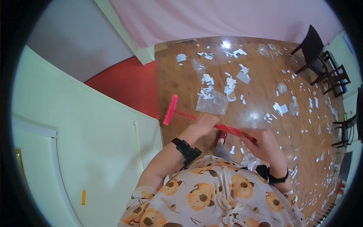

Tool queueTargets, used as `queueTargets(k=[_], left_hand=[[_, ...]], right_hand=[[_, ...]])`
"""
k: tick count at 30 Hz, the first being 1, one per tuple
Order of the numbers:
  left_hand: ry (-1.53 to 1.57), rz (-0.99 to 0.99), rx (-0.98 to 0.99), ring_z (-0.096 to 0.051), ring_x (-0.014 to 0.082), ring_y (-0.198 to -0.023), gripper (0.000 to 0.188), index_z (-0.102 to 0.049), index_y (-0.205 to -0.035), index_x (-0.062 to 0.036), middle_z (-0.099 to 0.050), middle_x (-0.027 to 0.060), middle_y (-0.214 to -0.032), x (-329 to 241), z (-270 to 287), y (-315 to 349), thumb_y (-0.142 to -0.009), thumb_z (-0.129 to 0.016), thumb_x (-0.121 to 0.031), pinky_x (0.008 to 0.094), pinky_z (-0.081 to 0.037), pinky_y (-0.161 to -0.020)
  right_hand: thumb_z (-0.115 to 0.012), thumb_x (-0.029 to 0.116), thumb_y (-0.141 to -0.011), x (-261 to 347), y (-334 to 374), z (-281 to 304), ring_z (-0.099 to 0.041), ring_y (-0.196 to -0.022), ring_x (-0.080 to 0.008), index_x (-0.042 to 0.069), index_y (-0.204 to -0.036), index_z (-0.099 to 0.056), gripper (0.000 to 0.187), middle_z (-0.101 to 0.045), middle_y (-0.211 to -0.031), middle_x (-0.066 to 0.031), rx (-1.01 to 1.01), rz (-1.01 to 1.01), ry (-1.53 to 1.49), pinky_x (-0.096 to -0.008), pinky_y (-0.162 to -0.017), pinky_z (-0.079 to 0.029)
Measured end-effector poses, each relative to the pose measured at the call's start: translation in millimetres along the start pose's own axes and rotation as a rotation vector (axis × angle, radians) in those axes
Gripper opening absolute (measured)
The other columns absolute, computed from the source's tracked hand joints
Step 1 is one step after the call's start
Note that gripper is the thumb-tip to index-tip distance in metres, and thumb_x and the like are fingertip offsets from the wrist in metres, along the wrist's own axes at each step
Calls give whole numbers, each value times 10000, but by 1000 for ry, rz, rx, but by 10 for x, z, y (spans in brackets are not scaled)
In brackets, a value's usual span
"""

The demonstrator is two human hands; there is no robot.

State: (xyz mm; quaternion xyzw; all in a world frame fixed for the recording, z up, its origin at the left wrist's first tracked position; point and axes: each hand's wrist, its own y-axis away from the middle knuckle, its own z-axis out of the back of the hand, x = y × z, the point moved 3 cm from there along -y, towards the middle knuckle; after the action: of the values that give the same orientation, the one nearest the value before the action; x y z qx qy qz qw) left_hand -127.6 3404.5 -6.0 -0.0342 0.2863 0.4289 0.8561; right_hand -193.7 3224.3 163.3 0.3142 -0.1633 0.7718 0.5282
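A broom (185, 114) with a red handle and a bright pink bristle head slants across in front of me. Its head is at the left, close to the edge of the red carpet. My left hand (206, 124) is wrapped round the middle of the handle. Near the handle's end, my right hand (262, 145) grips it too. Beyond the hands, white paper scraps (229, 86) and a clear plastic sheet (211, 103) lie on the wooden floor (177, 79). Below the handle one red shoe (222, 135) shows.
A pale wall (94, 132) stands close on my left, beside a doorway with red carpet (132, 87). A pink curtain (227, 19) hangs at the far side. Dark chairs (312, 53) line the right. More scraps and crumpled clear plastic (281, 88) are strewn across the floor.
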Motion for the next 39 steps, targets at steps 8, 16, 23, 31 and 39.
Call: queueTargets(k=[8, 16, 23, 31, 39], left_hand=[[-18, 238, -219, -595, 350, -913, 249, -600, -948, -89, -617, 150, -892, 954, -217, -793, -709, -668, -78, 460, -472, -730], [146, -48, -143, -649, 320, -831, 131, -672, -838, -125, -663, 137, -830, 79, -156, -2009, -776, -559, -100, 459, -507, -708], [48, -280, 90, -627, 342, -796, 132, -630, -829, -103, -646, 121, -789, -347, 513, -2446, -714, -684, -138, 466, -476, -677], [-96, -132, 152, -647, 328, -838, 120, -651, -818, -105, -664, 146, -816, 754, 1095, -2581, -737, -674, -190, 444, -502, -705], [-363, -93, 102, -671, 294, -827, 118, -688, -813, -90, -684, 133, -852, 2609, 1513, -3102, -783, -618, -181, 420, -525, -687]], right_hand=[[-594, 204, -836, -818, -1132, -254, -614, -666, -366, 91, -1014, -668, 223, -619, -713, -192, 62, 7, -20, -456, -600, -476], [-611, 137, -807, -1218, -1135, 1084, -606, -609, -341, 74, -1011, -672, 222, -613, -691, -171, 70, -123, 32, -404, -543, -470], [-642, 25, -739, -1114, -1191, 1725, -575, -504, -247, 5, -939, -670, 203, -604, -646, -119, -37, -131, -59, -317, -483, -437], [-592, 87, -798, -1116, -2205, 1314, -608, -592, -330, 36, -947, -661, 172, -621, -684, -176, 16, -35, 62, -402, -542, -474], [-516, 123, -838, -1237, -4120, 3, -661, -677, -334, 39, -929, -588, 143, -656, -737, -162, 256, -158, 421, -449, -591, -524]])
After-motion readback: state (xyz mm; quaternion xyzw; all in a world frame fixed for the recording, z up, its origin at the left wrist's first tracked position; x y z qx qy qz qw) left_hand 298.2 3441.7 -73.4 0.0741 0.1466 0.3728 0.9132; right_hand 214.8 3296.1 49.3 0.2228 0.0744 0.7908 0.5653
